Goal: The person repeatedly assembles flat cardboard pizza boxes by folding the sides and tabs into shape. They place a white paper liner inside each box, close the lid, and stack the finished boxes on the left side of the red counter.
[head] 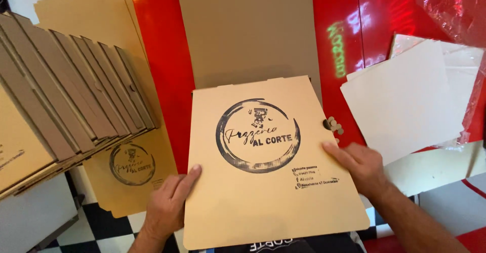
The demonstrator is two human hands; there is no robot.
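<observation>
My hands (167, 202) (362, 164) grip the flat box (268, 182) by its sides over the red table (162, 81), folded boxes (66, 101) stacked at its left edge, white sheets (405, 101) right.

A flat pizza box (268, 162) lies on the desk (162, 81) between folded boxes (66, 101) left and paper sheets (405, 101) right.
</observation>
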